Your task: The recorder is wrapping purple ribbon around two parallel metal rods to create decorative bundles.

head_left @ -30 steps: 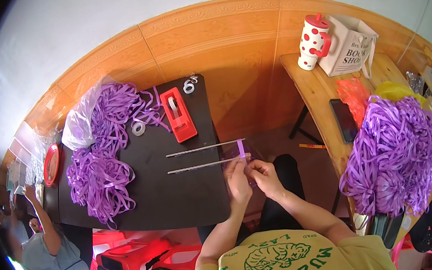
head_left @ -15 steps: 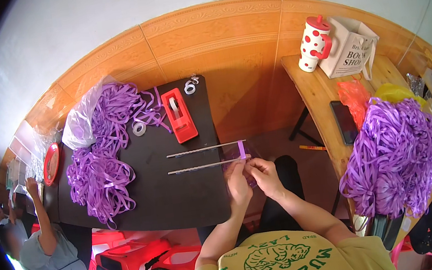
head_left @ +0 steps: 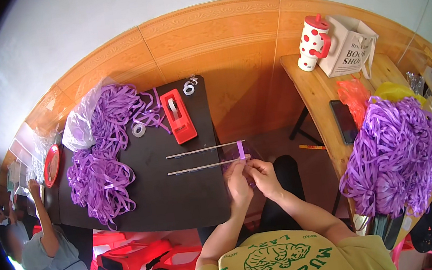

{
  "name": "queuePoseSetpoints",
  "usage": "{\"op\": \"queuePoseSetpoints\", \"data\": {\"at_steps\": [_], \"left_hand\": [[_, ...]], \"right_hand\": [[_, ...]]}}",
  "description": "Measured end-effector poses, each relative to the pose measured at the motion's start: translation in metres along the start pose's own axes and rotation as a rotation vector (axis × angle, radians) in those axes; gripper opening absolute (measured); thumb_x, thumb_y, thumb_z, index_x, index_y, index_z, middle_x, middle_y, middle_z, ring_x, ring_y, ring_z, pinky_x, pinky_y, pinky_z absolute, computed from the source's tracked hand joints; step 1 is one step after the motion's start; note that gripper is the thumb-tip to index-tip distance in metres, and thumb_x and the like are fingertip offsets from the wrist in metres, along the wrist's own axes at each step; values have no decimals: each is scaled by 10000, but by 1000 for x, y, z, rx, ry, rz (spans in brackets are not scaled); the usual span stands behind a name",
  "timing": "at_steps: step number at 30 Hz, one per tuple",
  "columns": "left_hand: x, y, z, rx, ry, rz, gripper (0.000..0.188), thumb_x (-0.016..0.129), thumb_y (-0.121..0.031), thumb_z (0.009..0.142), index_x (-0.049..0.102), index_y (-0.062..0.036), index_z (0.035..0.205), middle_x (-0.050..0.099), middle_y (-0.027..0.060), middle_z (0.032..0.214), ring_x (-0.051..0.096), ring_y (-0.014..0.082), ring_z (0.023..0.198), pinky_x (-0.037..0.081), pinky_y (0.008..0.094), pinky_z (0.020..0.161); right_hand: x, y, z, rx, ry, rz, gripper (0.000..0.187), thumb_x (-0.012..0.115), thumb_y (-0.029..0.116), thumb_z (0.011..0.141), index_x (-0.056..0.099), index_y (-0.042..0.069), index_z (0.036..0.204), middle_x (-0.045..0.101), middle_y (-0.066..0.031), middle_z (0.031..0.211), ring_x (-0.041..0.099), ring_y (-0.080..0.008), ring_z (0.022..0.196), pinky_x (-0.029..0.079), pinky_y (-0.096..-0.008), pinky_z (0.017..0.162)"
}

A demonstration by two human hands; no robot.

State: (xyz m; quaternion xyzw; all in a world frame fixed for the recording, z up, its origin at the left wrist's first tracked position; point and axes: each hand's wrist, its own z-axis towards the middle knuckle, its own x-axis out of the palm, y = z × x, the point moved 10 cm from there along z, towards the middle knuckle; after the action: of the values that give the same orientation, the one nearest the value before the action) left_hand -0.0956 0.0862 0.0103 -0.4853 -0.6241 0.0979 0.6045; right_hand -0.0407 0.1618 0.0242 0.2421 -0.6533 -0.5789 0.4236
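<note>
Two thin, grooved metal rods lie side by side, the far rod (head_left: 201, 150) and the near rod (head_left: 198, 168), their right ends sticking out past the dark table's edge. A purple ribbon (head_left: 240, 150) bridges the two near those ends. My left hand (head_left: 238, 183) and my right hand (head_left: 264, 176) are together at the end of the near rod, thumbs and fingertips closed in a pinch on the ribbon. The exact grip is hidden by the fingers. Some purple ribbon shows dimly below the hands.
On the dark table (head_left: 181, 205) are a purple ribbon heap (head_left: 101, 177), a red tape dispenser (head_left: 178, 117) and tape rolls (head_left: 139, 130). The wooden table (head_left: 301, 77) holds a dotted tumbler (head_left: 313, 45), a phone (head_left: 343, 121) and another ribbon pile (head_left: 393, 155). People sit at both sides.
My hands stay at the near rod's end with only slight finger movement. At the far left, the other person's raised hand has shifted slightly.
</note>
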Motion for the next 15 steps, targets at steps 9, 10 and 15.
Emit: {"op": "queuePoseSetpoints", "data": {"at_steps": [9,10,15], "left_hand": [[0,3,-26,-32,-174,-106,244,465,-218,927,612,-35,995,546,-7,788,476,79,693,362,215,603],[5,0,-29,-26,-136,-78,256,457,-239,936,613,-45,996,535,-17,782,461,73,693,340,206,590],[15,-5,-29,-166,-105,-70,335,409,-323,954,612,-60,992,531,-24,789,422,85,684,301,224,592]], "right_hand": [[5,4,-5,104,-2,116,118,546,65,887,621,14,811,587,-9,671,509,-54,585,389,-189,541],[7,5,-6,113,2,138,116,548,67,886,622,15,813,585,-6,666,509,-55,584,391,-192,541],[9,10,-5,129,-3,141,121,553,81,886,632,24,814,584,-1,662,509,-55,579,386,-189,532]]}}
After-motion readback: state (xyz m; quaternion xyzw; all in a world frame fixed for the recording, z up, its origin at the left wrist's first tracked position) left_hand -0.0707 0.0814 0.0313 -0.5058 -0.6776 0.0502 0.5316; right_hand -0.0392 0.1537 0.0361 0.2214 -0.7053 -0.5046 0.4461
